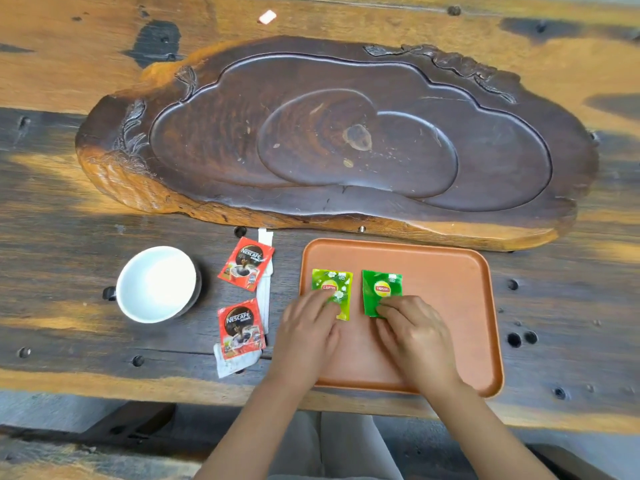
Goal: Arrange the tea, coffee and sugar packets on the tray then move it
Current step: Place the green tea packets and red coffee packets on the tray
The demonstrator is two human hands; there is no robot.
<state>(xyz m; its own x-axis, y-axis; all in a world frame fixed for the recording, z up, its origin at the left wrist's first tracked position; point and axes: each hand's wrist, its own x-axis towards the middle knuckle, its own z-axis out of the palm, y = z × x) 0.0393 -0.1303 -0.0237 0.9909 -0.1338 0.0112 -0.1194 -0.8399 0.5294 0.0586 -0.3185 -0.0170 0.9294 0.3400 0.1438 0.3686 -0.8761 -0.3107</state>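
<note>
Both hands press flat, left hand (308,327) on one Lipton tea packet (333,289), right hand (415,332) on another (381,287) (neither gripped), on the orange tray (460,306).

From my remote feed: a large carved dark wooden slab (346,140) lies across the weathered plank table (62,209); a white bowl (157,284) sits nearer, and a small pale scrap (267,17) rests far back.
</note>
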